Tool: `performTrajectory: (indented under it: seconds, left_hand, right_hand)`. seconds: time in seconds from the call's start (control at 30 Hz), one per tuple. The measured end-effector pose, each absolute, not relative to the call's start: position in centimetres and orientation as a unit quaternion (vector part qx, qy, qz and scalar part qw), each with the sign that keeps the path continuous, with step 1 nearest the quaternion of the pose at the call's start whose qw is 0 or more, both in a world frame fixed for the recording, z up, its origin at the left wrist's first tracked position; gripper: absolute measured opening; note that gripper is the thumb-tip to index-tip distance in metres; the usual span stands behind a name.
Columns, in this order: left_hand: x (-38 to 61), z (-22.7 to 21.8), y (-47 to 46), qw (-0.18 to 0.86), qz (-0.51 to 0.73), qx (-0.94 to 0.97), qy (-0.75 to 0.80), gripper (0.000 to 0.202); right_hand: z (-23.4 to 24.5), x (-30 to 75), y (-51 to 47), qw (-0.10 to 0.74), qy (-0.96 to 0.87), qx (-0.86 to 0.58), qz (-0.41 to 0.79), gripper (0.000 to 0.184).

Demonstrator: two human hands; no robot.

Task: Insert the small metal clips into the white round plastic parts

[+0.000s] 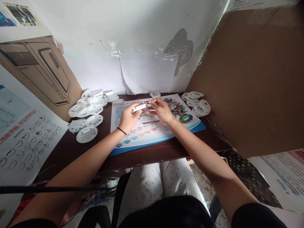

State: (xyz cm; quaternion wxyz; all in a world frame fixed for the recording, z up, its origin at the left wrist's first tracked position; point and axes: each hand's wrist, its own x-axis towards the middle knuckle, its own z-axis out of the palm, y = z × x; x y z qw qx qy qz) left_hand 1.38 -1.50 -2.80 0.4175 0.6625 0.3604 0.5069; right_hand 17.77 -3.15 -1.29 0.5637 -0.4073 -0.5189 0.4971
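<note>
Your left hand (128, 118) and right hand (161, 110) meet above a laminated timeline poster (135, 139) on a dark wooden bench (99, 148), holding a white plastic strip (139, 108) between them. Your left fingers (136, 113) are closed on the strip's near end. Your right fingers (153, 102) are pinched closed at its far end, beside a small bright metal piece (149, 102); the blur there makes it hard to say whether they grip the strip, the piece or both.

A heap of small metal parts (172, 106) lies on the poster just beyond your right hand, with a smaller heap (145, 113) under the strip, between your hands. White round slotted plastic covers stand in loose stacks at your left (86, 103) and right (196, 103), on the bench to either side of the poster, and a single cover (155, 94) rests at the back edge.

A black wristband (121, 130) circles your left wrist. Cardboard sheets (237, 79) lean in on the right, and polka-dot trousers (161, 180) show below the bench.
</note>
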Motion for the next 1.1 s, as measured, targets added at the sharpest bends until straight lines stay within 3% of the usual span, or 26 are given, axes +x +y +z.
performTrajectory:
  seconds: [0.07, 0.13, 0.37, 0.43, 0.53, 0.6, 0.73, 0.83, 1.1]
  left_hand:
    - [1.2, -2.7, -1.7, 0.347, 0.493, 0.717, 0.351, 0.030]
    - [1.1, -2.6, -2.0, 0.361, 0.483, 0.731, 0.318, 0.039]
    - [1.1, -1.7, -1.2, 0.600, 0.567, 0.467, 0.318, 0.056]
    - [0.8, -1.6, -0.6, 0.673, 0.515, 0.408, 0.340, 0.053]
    - [0.6, -1.7, -0.2, 0.783, 0.341, 0.402, 0.330, 0.072]
    - [0.7, -1.8, -0.3, 0.813, 0.268, 0.403, 0.323, 0.069]
    - [1.2, -1.6, -0.8, 0.814, 0.305, 0.346, 0.354, 0.037]
    - [1.4, -1.2, -0.9, 0.812, 0.340, 0.318, 0.354, 0.026]
    - [2.1, -0.9, -1.5, 0.774, 0.339, 0.366, 0.390, 0.045]
  right_hand:
    - [-1.5, 17.9, -3.0, 0.570, -0.517, -0.396, 0.501, 0.024]
    - [-1.6, 18.0, -2.8, 0.578, -0.513, -0.402, 0.491, 0.023]
    - [-2.0, 18.2, -2.0, 0.582, -0.555, -0.424, 0.418, 0.023]
    - [-2.1, 18.2, -1.9, 0.569, -0.591, -0.429, 0.378, 0.023]
    - [-2.2, 18.3, -2.3, 0.535, -0.666, -0.434, 0.287, 0.020]
    - [-2.0, 18.3, -2.7, 0.498, -0.716, -0.434, 0.226, 0.015]
    - [-1.8, 18.2, -3.3, 0.458, -0.765, -0.422, 0.165, 0.011]
    - [-1.9, 18.0, -3.2, 0.454, -0.766, -0.428, 0.155, 0.012]
    - [-1.9, 18.3, -2.8, 0.461, -0.731, -0.498, 0.063, 0.012]
